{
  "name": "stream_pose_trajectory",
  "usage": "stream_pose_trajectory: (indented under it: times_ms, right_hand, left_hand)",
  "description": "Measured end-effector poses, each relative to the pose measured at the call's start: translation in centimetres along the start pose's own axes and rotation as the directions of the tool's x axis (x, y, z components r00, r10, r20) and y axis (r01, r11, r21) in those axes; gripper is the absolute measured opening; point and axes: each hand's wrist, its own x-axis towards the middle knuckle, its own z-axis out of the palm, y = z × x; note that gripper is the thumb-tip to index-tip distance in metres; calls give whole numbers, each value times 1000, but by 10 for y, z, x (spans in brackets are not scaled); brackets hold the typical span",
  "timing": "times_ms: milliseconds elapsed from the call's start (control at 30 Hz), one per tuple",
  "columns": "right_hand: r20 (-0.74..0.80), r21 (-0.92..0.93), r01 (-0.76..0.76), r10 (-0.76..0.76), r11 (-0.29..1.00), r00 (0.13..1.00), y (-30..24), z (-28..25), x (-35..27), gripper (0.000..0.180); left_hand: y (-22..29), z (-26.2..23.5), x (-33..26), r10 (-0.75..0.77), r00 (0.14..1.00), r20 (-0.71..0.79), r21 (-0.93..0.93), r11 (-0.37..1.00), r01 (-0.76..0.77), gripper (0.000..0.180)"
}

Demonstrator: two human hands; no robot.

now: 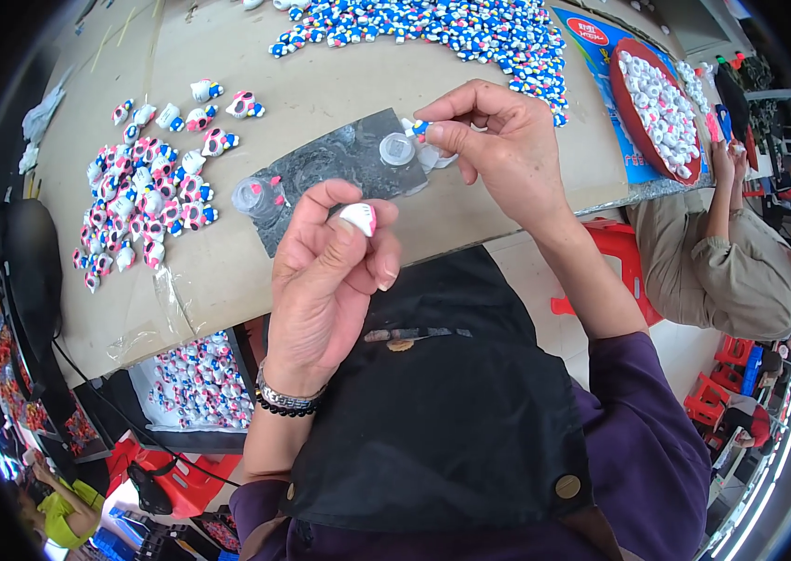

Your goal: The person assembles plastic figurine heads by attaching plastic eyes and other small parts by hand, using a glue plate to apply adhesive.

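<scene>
The left hand point(330, 257) pinches a small glossy white figurine point(359, 218). The right hand point(498, 140) pinches what seems a tiny painted piece point(421, 126) above the dark mottled mat point(339, 164) on the worktop point(321, 75).

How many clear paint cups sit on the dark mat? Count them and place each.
2. One paint cup is at the left end of the dark mat; the other cup is near its right end, beside the right hand. Hands may hide more.

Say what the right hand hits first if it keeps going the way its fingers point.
The right hand points left along the table. First in that line is probably the small clear round cap on the dark mat, just past its fingertips. Height above the mat is unclear, so it might pass over.
</scene>
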Motion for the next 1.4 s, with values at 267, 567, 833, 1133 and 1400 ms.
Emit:
stream_pose_trajectory:
  times_ms: [267, 567, 833, 1133, 1400]
  right_hand:
    - [45, 86, -1, -3, 996, 999, -7, 3, -7, 10]
    - [7, 239, 68, -71, 969, 997, 0, 11, -14, 12]
    - [-24, 322, 33, -27, 946, 999, -9, 13, -22, 9]
    - [60, 221, 231, -250, 947, 966, -13, 23, -32, 11]
    - [57, -8, 409, -408, 912, 911, -14, 26, -33, 8]
  left_hand:
    - [-8, -8, 4, -171, 985, 32, -363, 916, 171, 25]
    - [-5, -3, 6, -177, 983, -47, -462, 876, 136, 29]
    - [-8, 2, 4, -4, 997, -79, -139, 990, -7, 35]
    - [-11, 7, 3, 125, 985, -120, 74, 990, -117, 37]
    - [-10, 6, 0, 255, 959, -128, 346, 917, -197, 29]
